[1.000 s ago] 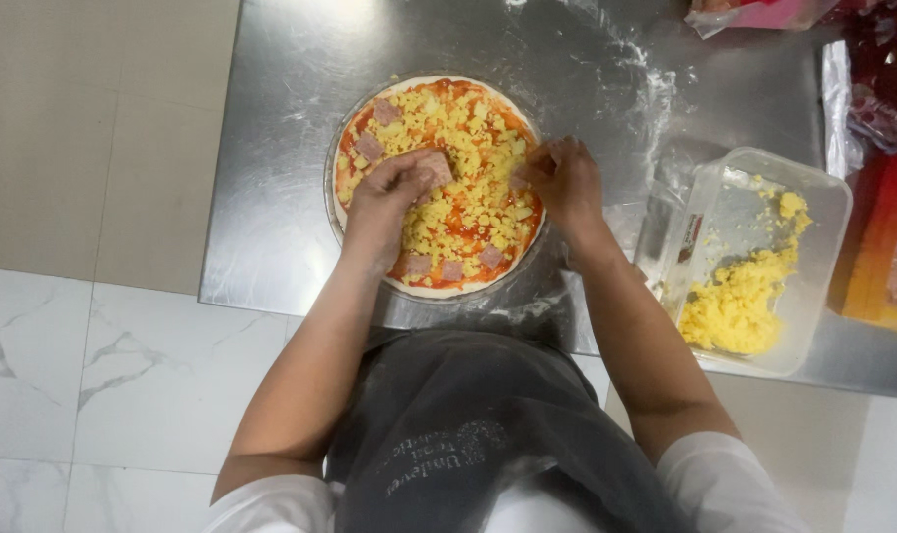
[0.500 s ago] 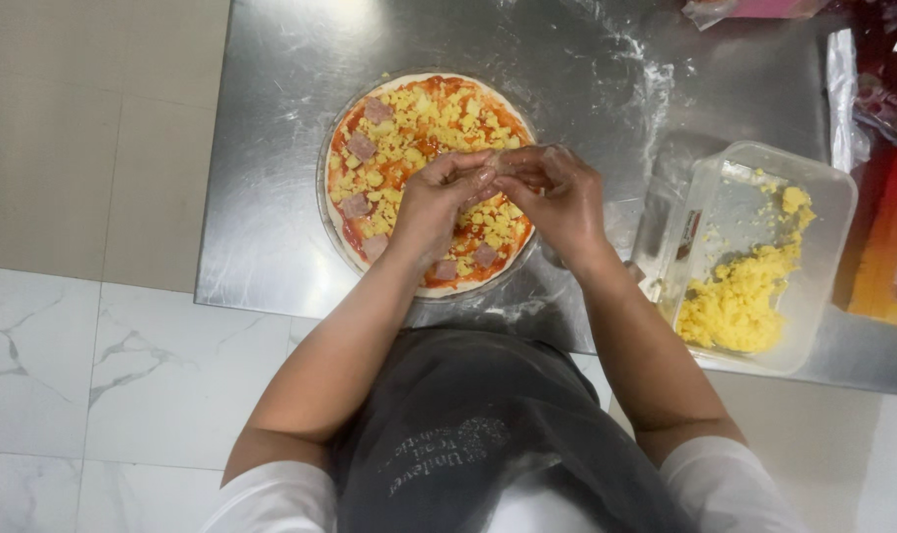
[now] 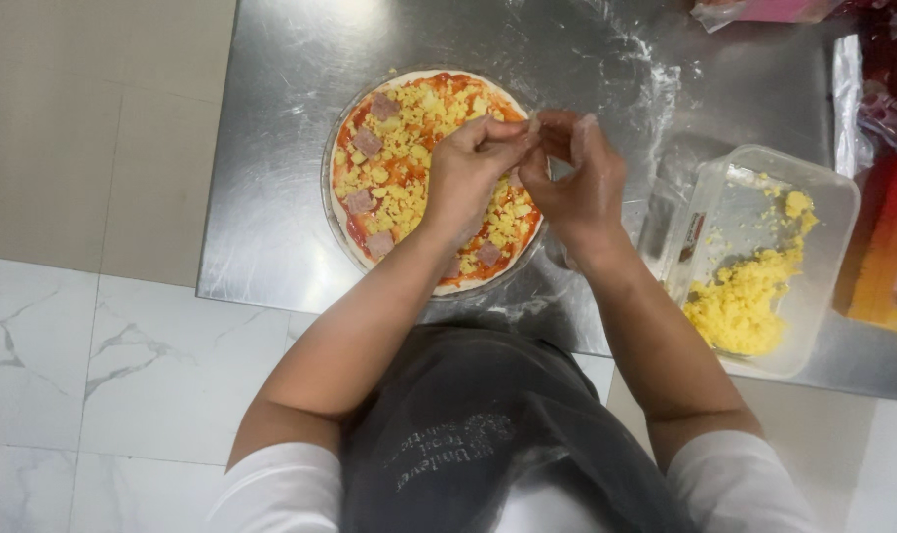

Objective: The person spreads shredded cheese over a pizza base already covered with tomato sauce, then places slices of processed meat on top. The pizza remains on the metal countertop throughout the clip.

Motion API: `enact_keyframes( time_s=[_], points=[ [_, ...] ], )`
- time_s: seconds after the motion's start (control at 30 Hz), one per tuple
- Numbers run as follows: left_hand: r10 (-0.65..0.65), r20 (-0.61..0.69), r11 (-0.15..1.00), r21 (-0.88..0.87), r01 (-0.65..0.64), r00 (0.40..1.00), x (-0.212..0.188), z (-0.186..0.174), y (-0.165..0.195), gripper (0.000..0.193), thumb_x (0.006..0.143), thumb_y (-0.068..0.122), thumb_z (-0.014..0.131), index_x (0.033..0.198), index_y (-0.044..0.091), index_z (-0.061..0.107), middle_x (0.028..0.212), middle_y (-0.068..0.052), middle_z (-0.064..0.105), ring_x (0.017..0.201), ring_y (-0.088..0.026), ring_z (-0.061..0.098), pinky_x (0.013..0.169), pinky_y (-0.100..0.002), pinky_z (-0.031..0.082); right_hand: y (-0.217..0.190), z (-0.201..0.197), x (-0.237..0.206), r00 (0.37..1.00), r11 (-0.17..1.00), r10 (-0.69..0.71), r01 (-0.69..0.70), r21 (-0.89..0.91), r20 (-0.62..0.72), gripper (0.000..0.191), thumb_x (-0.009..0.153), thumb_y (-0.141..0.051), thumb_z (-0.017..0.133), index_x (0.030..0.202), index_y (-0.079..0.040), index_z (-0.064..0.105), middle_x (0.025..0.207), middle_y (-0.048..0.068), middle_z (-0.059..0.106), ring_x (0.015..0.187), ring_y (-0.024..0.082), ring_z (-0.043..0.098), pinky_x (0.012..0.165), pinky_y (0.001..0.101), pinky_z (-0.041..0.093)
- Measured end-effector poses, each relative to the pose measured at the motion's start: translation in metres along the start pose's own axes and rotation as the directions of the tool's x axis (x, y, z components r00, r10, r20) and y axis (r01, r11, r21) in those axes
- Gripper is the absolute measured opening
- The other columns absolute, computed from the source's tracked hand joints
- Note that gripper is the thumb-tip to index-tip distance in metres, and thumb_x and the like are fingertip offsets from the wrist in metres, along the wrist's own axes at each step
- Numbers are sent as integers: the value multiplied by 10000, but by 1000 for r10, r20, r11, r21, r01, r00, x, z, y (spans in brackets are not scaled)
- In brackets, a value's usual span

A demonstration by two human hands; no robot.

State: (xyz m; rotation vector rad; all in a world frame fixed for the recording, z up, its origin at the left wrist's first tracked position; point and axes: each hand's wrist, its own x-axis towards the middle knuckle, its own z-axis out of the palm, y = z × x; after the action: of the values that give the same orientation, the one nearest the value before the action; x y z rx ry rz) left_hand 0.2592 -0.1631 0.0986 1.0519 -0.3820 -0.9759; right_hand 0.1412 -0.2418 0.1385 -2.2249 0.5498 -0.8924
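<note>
Steel table, floured. On it we see a raw pizza, red sauce, grated cheese, meat squares. Right of it, a clear tub of cheese. Over the pizza's right edge, left hand and right hand touch, fingers pinched narrow; contents unclear.

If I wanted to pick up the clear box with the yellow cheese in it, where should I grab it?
Probably by the long rims of the clear plastic box, one hand on each, coming from above. It lies flat and open on the steel table, its rim sticks out all round, and the grated cheese sits heaped at the near end, so keep it level.
</note>
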Motion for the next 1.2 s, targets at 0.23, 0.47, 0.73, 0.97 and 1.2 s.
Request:
enact_keyframes(
  time_s=[0.23, 0.47, 0.73, 0.97, 1.2],
  points=[
    [-2, -9, 967, 255, 4, 1000, 2, 17, 20, 193, 905, 99, 736, 1052, -24, 713, 911, -96, 766, 769, -127, 698, 660, -251, 568, 7, 1, 6, 978, 955, -178, 146, -259, -104, 332, 881, 138, 720, 1165, 18, 596, 1023, 139, 704, 835, 220, 737, 709, 320, 617],
    [40, -58, 908, 420, -12, 998, 5, 9, 2, 379, 841, 60, 734, 1201, 35, 618, 1024, -95, 698, 909, -159, 702, 819, -294, 619, 24, 13, -4, 975, 928, -221, 202, -313, -26, 274, 903, 102, 670, 1149, 9, 592, 1014, 140, 714, 843, 257, 741, 701, 343, 611],
    [-257, -97, 961, 78, 265, 961, 7, -21, -10, 281, 902, 88, 647, 1180, 50, 626, 1117, -106, 654, 926, -176, 663, 824, -317, 594, 57, -4, -22, 873, 777, 473, -477, 410, 120, 126, 1030, -109, 582, 1130, -31, 574, 1076, 86, 671, 915, 163, 702, 790, 318, 651],
    [-37, 68, 627, 778, -30, 997, 9, -26, -3, 164, 911, 168, 714, 1052, 95, 754, 1112, -99, 591, 974, -172, 652, 956, -359, 586, 54, -8, -55, 845, 876, 316, -86, -475, 431, 315, 844, -212, 783, 1118, -60, 748, 996, 156, 662, 940, 339, 650, 781, 492, 551],
    [-80, 251, 154, 959, -237, 965, 25, -3, -32, 325, 873, 139, 724, 1194, 101, 742, 1172, -140, 583, 1107, -301, 507, 987, -424, 511, 58, -3, -64, 900, 844, 178, 68, -533, 397, 307, 829, -231, 788, 1040, -17, 725, 1045, 222, 684, 997, 381, 672, 803, 487, 580]
  ],
)
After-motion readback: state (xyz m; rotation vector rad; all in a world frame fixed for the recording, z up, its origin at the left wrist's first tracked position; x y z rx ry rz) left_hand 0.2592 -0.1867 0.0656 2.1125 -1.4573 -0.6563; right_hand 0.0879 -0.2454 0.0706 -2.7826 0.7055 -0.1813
